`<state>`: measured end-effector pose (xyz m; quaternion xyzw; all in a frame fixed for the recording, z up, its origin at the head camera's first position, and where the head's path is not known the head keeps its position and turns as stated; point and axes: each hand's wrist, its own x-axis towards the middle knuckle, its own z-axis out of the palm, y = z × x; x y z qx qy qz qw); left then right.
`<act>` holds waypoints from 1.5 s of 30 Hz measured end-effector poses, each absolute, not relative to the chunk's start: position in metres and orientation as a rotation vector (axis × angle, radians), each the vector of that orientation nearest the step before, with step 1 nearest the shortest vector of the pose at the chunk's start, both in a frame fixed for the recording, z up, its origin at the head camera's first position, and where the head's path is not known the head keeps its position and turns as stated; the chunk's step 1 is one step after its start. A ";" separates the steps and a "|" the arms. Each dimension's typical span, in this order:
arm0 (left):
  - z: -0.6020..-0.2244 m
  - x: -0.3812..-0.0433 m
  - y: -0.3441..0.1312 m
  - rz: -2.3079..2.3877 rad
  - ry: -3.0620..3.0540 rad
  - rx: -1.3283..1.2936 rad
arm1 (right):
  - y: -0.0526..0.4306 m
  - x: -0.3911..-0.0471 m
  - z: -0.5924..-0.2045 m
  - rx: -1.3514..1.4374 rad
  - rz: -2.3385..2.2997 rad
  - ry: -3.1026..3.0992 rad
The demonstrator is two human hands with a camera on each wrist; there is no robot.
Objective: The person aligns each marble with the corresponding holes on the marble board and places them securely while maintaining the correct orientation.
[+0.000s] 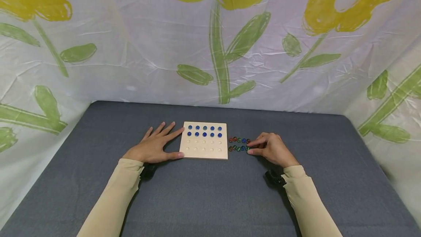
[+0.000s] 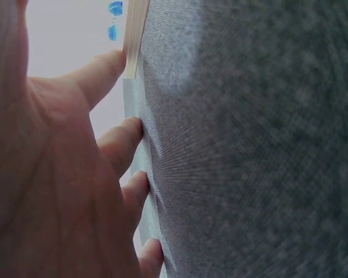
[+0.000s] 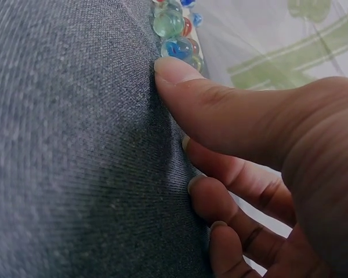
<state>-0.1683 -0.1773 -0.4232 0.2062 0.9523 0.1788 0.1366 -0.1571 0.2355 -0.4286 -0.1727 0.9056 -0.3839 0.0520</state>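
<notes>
Pale wood formed the marble board (image 1: 204,153), which lay flat on the grey desk (image 1: 204,200) between both hands. Blue marbles (image 1: 204,134) filled its upper two rows; round hollows showed in the lower two. Loose marbles (image 1: 243,148), red, green and blue, sat in two lines just beside its right edge. The left hand (image 1: 152,146) had its grip spread wide, thumb and index finger touching the board's left edge. The right hand's (image 1: 272,150) grip was parted, thumb and forefinger at the lines' right ends.
</notes>
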 end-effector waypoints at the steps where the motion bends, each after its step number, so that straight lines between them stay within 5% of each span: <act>1: -0.423 -0.168 -0.177 0.516 2.755 0.596 | 0.235 -0.157 -0.429 -0.526 -1.162 2.759; 21: -0.426 -0.171 -0.177 0.507 2.745 0.591 | 0.224 -0.153 -0.410 -0.528 -1.204 2.847; 45: -0.425 -0.172 -0.178 0.509 2.730 0.593 | 0.099 -0.166 -0.409 -0.684 -1.276 2.934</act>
